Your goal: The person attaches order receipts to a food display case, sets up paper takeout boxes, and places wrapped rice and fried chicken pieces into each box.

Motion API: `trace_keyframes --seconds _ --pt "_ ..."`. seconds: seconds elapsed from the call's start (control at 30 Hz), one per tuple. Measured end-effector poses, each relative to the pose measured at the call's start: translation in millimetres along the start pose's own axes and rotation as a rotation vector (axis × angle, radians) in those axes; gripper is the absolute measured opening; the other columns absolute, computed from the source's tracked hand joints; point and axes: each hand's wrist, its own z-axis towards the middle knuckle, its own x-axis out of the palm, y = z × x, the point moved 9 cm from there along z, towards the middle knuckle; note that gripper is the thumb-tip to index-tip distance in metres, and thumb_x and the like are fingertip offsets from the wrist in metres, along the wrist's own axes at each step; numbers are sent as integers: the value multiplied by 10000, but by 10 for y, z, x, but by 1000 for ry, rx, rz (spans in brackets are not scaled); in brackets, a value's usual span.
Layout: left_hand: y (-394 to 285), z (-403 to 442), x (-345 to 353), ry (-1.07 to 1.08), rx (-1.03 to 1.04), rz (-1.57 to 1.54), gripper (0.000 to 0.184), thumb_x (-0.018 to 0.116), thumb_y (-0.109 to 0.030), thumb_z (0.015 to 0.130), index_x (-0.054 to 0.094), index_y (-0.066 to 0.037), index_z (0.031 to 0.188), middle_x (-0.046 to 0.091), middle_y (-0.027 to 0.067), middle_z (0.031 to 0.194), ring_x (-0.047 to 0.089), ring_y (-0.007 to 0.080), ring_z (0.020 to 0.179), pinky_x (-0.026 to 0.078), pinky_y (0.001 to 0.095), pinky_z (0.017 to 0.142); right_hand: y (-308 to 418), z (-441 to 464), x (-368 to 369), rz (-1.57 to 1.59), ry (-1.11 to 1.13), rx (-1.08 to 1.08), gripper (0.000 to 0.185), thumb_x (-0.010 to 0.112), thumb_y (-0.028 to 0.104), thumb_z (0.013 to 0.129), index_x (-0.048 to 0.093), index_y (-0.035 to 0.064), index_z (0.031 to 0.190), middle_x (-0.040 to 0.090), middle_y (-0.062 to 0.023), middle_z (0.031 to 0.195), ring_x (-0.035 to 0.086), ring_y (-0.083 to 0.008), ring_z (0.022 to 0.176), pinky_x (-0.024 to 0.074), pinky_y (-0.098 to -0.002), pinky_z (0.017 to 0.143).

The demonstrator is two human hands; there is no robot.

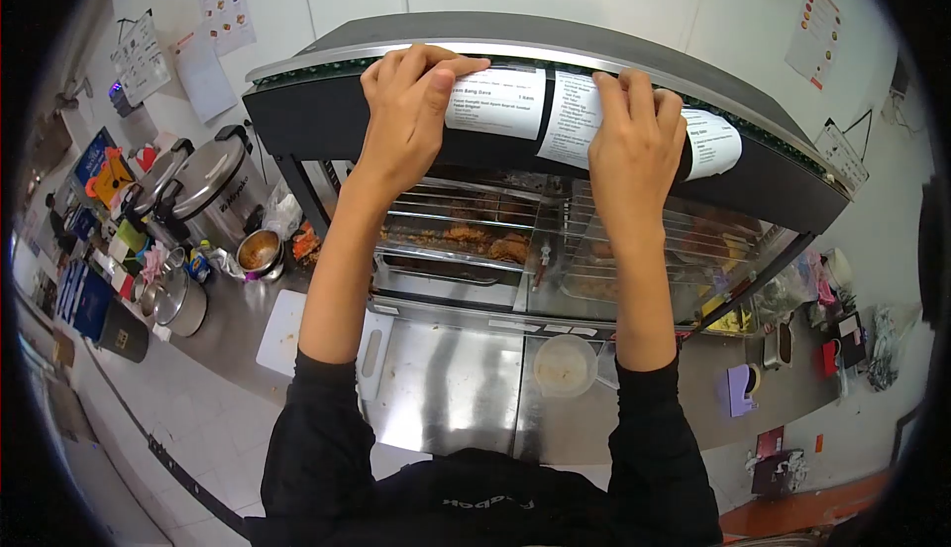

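Observation:
Several white printed paper slips hang along the dark upper front edge of a display warmer [327,116]. My left hand [408,116] is at the top edge of the left slip [495,103], its index finger and thumb over the paper's upper left corner. On the middle slip [572,116], my right hand [636,141] presses with its fingertips near the top right corner, the fingers close together. The right slip [713,143] curls outward just beside that hand. Whether either hand pinches paper is hard to make out.
Behind the front, wire racks [456,235] hold fried food. Below are a white cutting board [282,334] and a round plastic tub [565,366] on the steel counter [446,388]. Large pots [213,175] and metal bowls [181,304] stand left; a purple tape dispenser [739,390] lies right.

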Motion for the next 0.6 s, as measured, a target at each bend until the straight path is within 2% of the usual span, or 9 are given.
trace_keyframes --seconds 0.17,0.27,0.6 --pt "-18 -16 10 -45 24 41 467 264 -330 1005 681 -123 1045 553 37 1004 452 224 1001 218 390 967 -28 -32 -53 12 -21 20 311 561 6 738 626 109 1024 557 -46 1061 475 -255 943 384 -377 819" --pt "-63 -8 61 -17 38 129 514 198 -317 1012 669 -127 1090 547 54 1019 456 229 997 221 393 957 -22 -28 -30 0 -42 27 313 571 2 728 637 113 1013 557 -40 1056 477 -254 951 382 -378 824" --pt "-42 -34 5 -26 18 64 545 184 -367 1009 675 -136 1055 586 39 996 465 217 982 250 361 932 -57 -42 -72 73 0 48 335 586 -4 731 645 105 1042 543 -59 1068 479 -258 950 389 -373 840"
